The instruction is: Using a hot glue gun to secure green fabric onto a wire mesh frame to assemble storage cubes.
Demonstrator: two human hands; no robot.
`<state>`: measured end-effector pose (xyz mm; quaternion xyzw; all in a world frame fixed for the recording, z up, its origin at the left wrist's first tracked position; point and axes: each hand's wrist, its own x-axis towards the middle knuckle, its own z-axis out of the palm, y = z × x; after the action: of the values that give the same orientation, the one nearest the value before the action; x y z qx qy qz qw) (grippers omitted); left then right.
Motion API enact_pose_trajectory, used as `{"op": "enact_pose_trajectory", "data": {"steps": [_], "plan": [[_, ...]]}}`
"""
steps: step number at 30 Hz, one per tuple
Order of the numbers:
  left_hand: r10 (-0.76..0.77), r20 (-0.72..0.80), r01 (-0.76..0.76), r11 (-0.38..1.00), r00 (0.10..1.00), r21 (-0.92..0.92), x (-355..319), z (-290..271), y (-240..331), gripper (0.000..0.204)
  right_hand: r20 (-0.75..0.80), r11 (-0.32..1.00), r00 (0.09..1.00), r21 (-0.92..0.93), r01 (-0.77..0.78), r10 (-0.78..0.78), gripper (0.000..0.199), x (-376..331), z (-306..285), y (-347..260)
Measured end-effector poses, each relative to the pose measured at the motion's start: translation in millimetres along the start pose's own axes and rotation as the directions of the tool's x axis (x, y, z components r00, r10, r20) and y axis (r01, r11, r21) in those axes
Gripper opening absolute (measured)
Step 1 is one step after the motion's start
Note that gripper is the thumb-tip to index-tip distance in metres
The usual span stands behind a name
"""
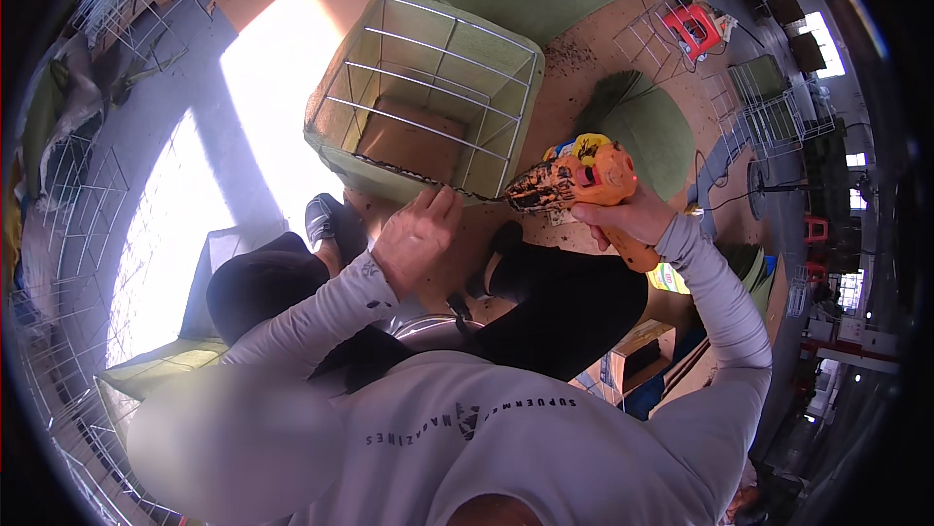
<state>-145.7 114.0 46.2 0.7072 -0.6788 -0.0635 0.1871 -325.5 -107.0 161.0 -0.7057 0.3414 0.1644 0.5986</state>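
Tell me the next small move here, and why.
Probably have the left hand press gently along the near edge of the green box: its fingers are at that edge, where a dark line runs, while the right hand holds the orange tool with its tip close to the same edge, right of the left hand.

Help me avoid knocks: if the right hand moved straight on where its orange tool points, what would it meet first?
Probably the basket, at its near right corner, beside the tip of the tool; depth is unclear, so the two may already touch.
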Motion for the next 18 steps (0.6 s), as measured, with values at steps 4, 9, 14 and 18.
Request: {"op": "enact_pose_trajectory", "data": {"steps": [4, 9, 14, 18], "plan": [[-0.021, 0.032, 0.023, 0.999, 0.999, -0.044, -3, -1, 7, 0.047, 0.000, 0.990, 0.997, -0.115, -0.077, 0.078, 0.035, 1, -2, -12], [-0.009, -0.025, 0.008, 0.999, 1.000, -0.035, -6, 4, 10, 0.047, -0.008, 0.972, 0.995, -0.213, -0.100, 0.101, 0.040, 5, 1, -21], [0.020, -0.050, -0.021, 0.999, 0.999, -0.038, -6, 7, 11, 0.047, -0.071, 0.938, 0.995, -0.345, 0.044, -0.072, 0.044, 7, -5, -7], [-0.001, -0.028, -0.001, 0.998, 1.000, -0.057, -6, 6, 12, 0.045, -0.070, 0.945, 0.987, -0.287, -0.159, 0.145, 0.049, 5, -8, -16]]}}
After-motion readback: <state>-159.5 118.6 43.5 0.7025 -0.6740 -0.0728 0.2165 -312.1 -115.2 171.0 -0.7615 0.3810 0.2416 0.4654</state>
